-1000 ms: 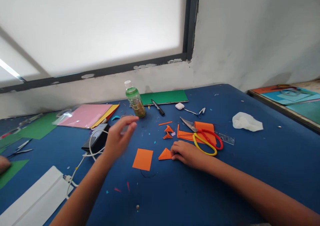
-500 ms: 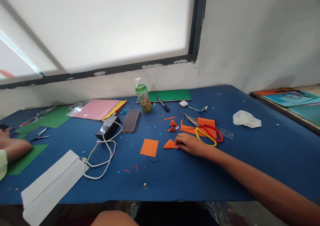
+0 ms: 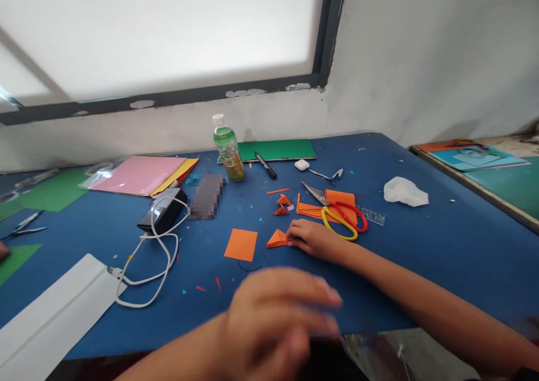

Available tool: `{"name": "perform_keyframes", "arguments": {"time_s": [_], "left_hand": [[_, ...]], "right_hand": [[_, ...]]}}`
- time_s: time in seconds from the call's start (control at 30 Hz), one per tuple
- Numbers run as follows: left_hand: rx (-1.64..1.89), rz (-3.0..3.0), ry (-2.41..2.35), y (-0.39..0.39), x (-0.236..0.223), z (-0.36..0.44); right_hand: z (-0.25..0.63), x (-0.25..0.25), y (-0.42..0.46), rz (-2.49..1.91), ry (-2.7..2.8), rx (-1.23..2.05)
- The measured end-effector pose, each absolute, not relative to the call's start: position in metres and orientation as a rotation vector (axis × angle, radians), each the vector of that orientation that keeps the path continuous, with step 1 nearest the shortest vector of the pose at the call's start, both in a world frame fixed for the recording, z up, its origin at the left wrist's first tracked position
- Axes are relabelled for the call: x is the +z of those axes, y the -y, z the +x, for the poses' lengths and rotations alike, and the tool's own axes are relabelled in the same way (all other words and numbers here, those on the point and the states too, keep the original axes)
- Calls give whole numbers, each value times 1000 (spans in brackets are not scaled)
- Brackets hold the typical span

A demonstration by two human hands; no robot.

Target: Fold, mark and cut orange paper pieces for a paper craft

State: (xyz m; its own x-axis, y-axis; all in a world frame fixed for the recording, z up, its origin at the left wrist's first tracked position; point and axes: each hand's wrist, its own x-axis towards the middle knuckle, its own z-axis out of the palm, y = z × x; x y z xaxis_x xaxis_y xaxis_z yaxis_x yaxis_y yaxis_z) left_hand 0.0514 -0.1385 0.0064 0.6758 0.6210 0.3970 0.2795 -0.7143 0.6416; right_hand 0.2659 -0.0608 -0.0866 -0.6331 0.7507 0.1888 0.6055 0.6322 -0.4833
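Note:
My right hand (image 3: 314,239) rests on the blue table (image 3: 442,257) with its fingers curled down on the edge of a folded orange paper triangle (image 3: 277,238). A flat orange paper square (image 3: 241,244) lies just left of it. My left hand (image 3: 278,319) is close to the camera over the near table edge, smeared by motion, so its fingers do not read clearly; nothing shows in it. Red and yellow scissors (image 3: 343,221) lie on orange paper pieces (image 3: 339,200) just beyond my right hand.
A green bottle (image 3: 228,150), black marker (image 3: 265,165), white earbud case (image 3: 302,164), clear ruler (image 3: 373,216) and crumpled white tissue (image 3: 404,192) lie further back. A black power bank (image 3: 163,214) with white cable, pink sheets (image 3: 137,175) and a white sheet (image 3: 50,319) sit left.
My left hand drew back from near the bottle, dropped out of view, then rose blurred at the near edge. The right hand stayed on the orange triangle.

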Motion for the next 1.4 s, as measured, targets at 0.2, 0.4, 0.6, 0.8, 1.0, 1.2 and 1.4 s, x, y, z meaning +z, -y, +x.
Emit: {"name": "perform_keyframes", "arguments": {"time_s": [0.2, 0.4, 0.6, 0.8, 1.0, 1.2, 1.4], "left_hand": [[549, 2367, -953, 47, -47, 64], [445, 2402, -825, 37, -76, 55], [464, 2363, -772, 35, -79, 49], [483, 2332, -742, 33, -80, 48], [451, 2278, -781, 32, -80, 49], [441, 2270, -792, 33, -81, 49], [452, 2245, -890, 34, -82, 50]], "right_hand": [[267, -84, 63, -1007, 2486, 507], [268, -84, 59, -1033, 2347, 688], [268, -88, 51, -1112, 2191, 920], [270, -88, 47, -1129, 2236, 921], [270, -87, 46, -1094, 2320, 860], [262, -75, 47, -1235, 2405, 808], [254, -87, 49, -1307, 2415, 454]]}}
